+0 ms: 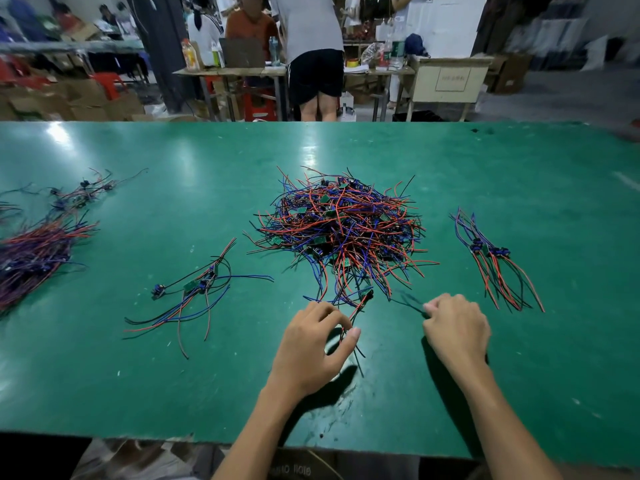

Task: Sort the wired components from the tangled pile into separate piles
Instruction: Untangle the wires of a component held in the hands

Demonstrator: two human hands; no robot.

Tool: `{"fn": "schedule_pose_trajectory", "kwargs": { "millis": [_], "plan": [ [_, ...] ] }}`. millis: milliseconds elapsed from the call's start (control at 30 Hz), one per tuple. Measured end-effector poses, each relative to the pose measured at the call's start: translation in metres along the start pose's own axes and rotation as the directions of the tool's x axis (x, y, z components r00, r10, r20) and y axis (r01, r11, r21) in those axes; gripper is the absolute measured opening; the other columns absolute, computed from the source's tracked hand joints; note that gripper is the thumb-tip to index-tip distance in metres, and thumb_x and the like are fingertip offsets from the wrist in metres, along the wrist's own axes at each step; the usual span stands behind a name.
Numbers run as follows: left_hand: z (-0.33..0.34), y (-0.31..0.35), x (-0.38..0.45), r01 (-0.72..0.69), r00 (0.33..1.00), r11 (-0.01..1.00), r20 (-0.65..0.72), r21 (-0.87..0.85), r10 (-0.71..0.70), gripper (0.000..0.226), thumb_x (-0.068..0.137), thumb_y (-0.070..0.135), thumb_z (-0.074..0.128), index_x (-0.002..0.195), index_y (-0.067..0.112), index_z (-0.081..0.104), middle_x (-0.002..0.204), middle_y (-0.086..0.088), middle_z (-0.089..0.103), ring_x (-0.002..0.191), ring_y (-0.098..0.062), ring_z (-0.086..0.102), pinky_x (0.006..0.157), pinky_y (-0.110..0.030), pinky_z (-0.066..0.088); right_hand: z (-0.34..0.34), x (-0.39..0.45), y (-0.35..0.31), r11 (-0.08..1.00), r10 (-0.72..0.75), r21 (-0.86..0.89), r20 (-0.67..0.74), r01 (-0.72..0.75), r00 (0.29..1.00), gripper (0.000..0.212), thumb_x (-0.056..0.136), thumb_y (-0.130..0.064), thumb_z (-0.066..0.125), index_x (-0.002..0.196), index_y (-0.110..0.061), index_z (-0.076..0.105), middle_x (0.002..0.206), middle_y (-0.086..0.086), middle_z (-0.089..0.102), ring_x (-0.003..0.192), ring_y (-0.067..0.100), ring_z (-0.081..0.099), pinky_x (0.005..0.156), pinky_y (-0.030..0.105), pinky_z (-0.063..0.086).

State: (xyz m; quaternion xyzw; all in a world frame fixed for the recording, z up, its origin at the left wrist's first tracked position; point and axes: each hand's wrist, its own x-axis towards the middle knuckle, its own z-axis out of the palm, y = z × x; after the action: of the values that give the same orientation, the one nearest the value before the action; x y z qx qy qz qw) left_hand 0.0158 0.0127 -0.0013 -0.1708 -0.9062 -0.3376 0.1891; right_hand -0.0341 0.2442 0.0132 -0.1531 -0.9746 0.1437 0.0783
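My left hand pinches red and black wires at the near edge of the big tangled pile of red, blue and black wired components, mid green desk. My right hand is curled on a thin dark wire. Three small sorted bundles lie aside; most remains unsorted.

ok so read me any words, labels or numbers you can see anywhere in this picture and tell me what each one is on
Nothing reads clearly.
Paper sign on the beige cabinet: printed characters, too blurred to read.
Strip under the table's near edge: pale upside-down lettering, too dim to read.
Bottle labels on the far table: too small.
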Motion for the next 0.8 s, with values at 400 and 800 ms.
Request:
{"fn": "schedule_pose_trajectory", "kwargs": {
  "millis": [400,800],
  "plan": [
    [-0.003,0.0,0.002,0.017,0.992,1.0,-0.124,0.004,-0.016,0.028,0.097,0.037,0.056,0.084,0.015,0.067,0.087,0.004,0.06,0.083,-0.016,0.055,0.074,-0.035,0.048,0.026,0.044,-0.036,0.945,-0.088,0.317,0.017,0.078,0.996,0.025,0.099,-0.025,0.063,0.111,-0.003,0.064,0.108,0.023,0.069,0.1,0.04,0.064,0.08,0.042,0.047],
    [-0.003,-0.003,0.006,0.178,0.962,0.971,-0.18,-0.159,-0.206,0.023,0.098,0.035,0.054,0.088,0.023,0.072,0.091,0.015,0.062,0.086,-0.007,0.057,0.072,-0.023,0.046,-0.005,0.0,-0.024,0.221,-0.08,0.93,0.318,-0.294,0.945,0.016,0.101,-0.025,0.054,0.091,-0.02,0.065,0.062,-0.01,0.054,0.047,0.005,0.041,0.041,0.018,0.033]
  ]
}}
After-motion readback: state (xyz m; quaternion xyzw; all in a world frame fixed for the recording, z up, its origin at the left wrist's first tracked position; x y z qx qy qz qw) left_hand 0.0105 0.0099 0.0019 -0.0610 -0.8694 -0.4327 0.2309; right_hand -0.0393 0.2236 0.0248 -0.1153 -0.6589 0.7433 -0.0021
